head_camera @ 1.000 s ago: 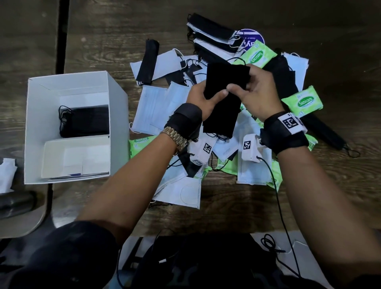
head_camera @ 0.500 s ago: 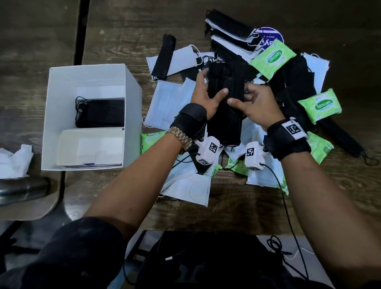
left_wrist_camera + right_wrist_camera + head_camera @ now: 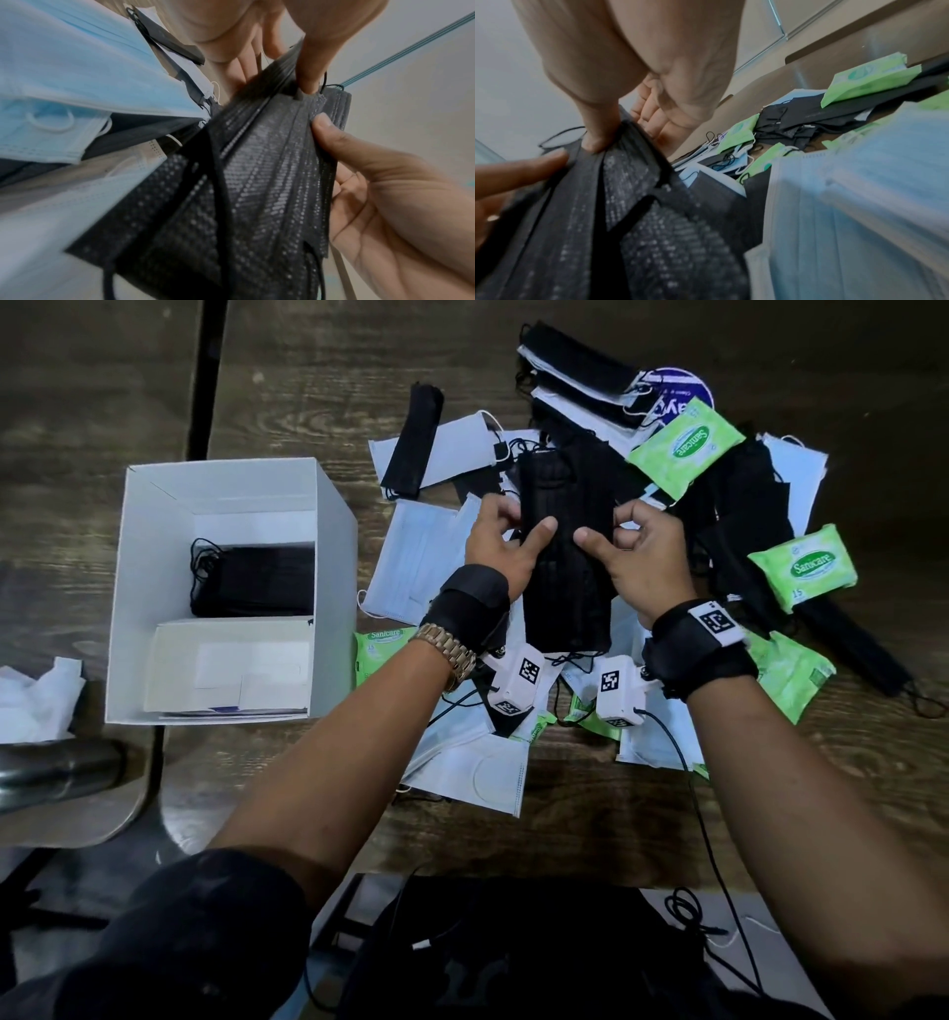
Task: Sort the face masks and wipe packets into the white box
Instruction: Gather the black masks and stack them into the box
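A stack of black face masks (image 3: 567,577) stands upright over the pile, held between both hands. My left hand (image 3: 518,526) grips its left edge and my right hand (image 3: 606,528) its right edge, with both thumbs on the front. The left wrist view shows the black stack (image 3: 270,172) pinched from both sides. The white box (image 3: 328,516) stands open to the left, with black masks (image 3: 257,582) in its far half and a white packet (image 3: 231,660) in the near half. Green wipe packets (image 3: 685,446) (image 3: 803,567) and light blue masks (image 3: 416,562) lie scattered on the wooden table.
More black and white masks are heaped at the back right (image 3: 575,367). A crumpled tissue (image 3: 36,695) and a metal bottle (image 3: 56,778) lie left of the box. A black cable (image 3: 703,814) runs from my right wrist toward a dark bag (image 3: 513,958) at the near edge.
Both hands have slid down from the top of the black stack to its sides, and the thumbs now press on its front. The stack stands more upright.
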Motion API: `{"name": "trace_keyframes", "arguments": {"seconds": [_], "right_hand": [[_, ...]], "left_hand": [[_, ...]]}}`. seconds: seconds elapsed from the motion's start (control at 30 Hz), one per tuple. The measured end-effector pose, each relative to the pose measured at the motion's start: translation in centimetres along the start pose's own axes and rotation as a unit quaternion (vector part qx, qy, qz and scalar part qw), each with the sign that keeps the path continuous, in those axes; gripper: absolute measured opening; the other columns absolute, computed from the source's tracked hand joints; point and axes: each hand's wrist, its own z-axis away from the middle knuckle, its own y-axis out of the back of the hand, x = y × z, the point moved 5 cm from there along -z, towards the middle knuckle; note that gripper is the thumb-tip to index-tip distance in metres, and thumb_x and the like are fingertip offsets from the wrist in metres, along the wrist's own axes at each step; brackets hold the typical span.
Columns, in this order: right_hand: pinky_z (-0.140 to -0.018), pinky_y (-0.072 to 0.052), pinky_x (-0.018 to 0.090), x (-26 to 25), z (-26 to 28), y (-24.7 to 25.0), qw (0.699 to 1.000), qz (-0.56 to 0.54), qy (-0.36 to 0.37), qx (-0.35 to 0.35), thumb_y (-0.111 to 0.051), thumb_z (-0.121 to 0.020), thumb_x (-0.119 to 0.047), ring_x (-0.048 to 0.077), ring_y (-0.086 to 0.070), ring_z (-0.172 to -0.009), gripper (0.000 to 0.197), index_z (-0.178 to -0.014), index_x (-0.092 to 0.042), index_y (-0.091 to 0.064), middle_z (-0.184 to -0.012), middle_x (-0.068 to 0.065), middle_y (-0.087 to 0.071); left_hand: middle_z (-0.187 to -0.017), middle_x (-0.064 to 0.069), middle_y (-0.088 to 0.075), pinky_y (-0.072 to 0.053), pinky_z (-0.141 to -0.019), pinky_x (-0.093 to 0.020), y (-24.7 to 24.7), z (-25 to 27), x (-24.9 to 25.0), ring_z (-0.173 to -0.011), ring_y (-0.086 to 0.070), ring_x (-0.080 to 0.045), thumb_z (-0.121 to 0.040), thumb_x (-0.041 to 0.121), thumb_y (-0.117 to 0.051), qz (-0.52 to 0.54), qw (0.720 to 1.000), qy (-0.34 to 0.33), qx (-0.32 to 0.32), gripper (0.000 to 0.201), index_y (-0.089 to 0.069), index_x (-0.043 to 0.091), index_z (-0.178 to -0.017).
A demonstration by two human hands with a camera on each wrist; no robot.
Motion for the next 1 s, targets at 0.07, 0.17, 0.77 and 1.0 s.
{"name": "trace_keyframes", "arguments": {"seconds": [0.07, 0.17, 0.77, 1.0], "right_hand": [[-0.068, -0.057, 0.059, 0.2, 0.2, -0.6, 1.000, 0.001, -0.002, -0.004, -0.078, -0.083, -0.025, 0.036, -0.072, -0.076, 0.040, -0.096, 0.005, -0.055, -0.082, 0.028, -0.071], [-0.071, -0.060, 0.052, 0.5, 0.5, -1.1, 1.000, -0.007, -0.008, -0.008, -0.075, -0.087, -0.016, 0.036, -0.073, -0.078, 0.032, -0.099, 0.008, -0.056, -0.084, 0.023, -0.073], [-0.067, -0.054, 0.030, -0.4, 1.0, -6.6, 0.996, -0.011, 0.028, -0.087, -0.071, -0.089, -0.032, 0.013, -0.064, -0.068, 0.035, -0.087, 0.001, -0.061, -0.071, -0.004, -0.068], [-0.066, -0.048, 0.028, -0.5, 1.4, -10.8, 0.993, 0.066, 0.025, -0.090, -0.062, -0.095, -0.018, 0.002, -0.057, -0.066, 0.020, -0.078, -0.026, -0.057, -0.071, -0.008, -0.061]], "left_hand": [[-0.083, -0.002, -0.064, -0.054, -0.077, -0.030, 0.1, 0.0, -0.2, -0.083, -0.063, -0.015, -0.082, 0.033, -0.072, -0.029, 1.000, -0.002, -0.010, 0.033, -0.058, 0.004, -0.086], [-0.092, -0.002, -0.072, -0.056, -0.083, -0.031, 0.2, 0.0, -0.8, -0.088, -0.067, -0.013, -0.083, 0.034, -0.072, -0.036, 0.999, 0.026, -0.031, 0.028, -0.070, 0.009, -0.096], [-0.109, -0.009, -0.070, -0.045, -0.066, -0.004, 4.2, 1.8, -1.6, -0.092, -0.064, -0.015, -0.092, 0.020, -0.064, -0.065, 0.997, 0.039, -0.015, 0.030, -0.064, 0.004, -0.116], [-0.110, -0.009, -0.069, -0.054, -0.091, -0.039, 8.4, 1.9, -1.6, -0.100, -0.066, -0.022, -0.087, 0.028, -0.069, 0.020, 0.994, 0.061, 0.087, 0.037, -0.061, 0.006, -0.116]]}}
